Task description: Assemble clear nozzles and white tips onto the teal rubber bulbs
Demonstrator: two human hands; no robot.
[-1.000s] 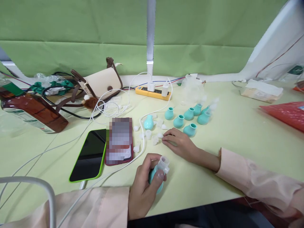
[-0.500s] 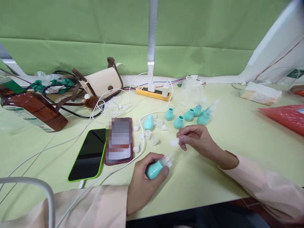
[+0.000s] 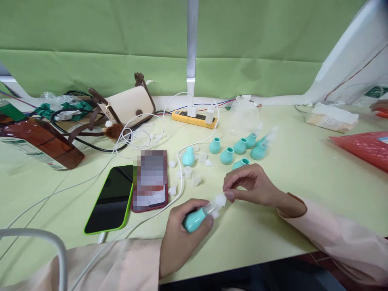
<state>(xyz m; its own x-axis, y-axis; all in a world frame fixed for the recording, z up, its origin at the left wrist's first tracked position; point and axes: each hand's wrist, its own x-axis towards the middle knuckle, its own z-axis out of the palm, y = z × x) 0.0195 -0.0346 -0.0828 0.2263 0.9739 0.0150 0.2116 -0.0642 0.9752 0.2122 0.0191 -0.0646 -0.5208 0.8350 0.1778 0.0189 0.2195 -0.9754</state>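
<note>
My left hand (image 3: 186, 234) is wrapped round a teal bulb (image 3: 194, 220) with a clear neck (image 3: 210, 207) pointing up and right. With thumb and fingertips pinched, my right hand (image 3: 253, 188) holds a small white tip (image 3: 220, 199) at the end of that neck. Beyond my right hand stand several open teal bulbs (image 3: 226, 155), and a few farther right carry clear parts. Another teal bulb (image 3: 188, 157) sits left of them, among several small translucent pieces (image 3: 196, 179).
Two phones, one green-edged (image 3: 109, 200) and one red-edged (image 3: 150, 180), lie at left beside a white cable. Behind are a brown bottle (image 3: 45, 141), a cream bag (image 3: 130, 105), a yellow power strip (image 3: 194, 119) and a plastic bag (image 3: 244, 115). A red package (image 3: 363, 149) lies right.
My right hand has brought the white tip down and left to the neck of the bulb in my left hand. One more teal bulb shows behind my right hand.
</note>
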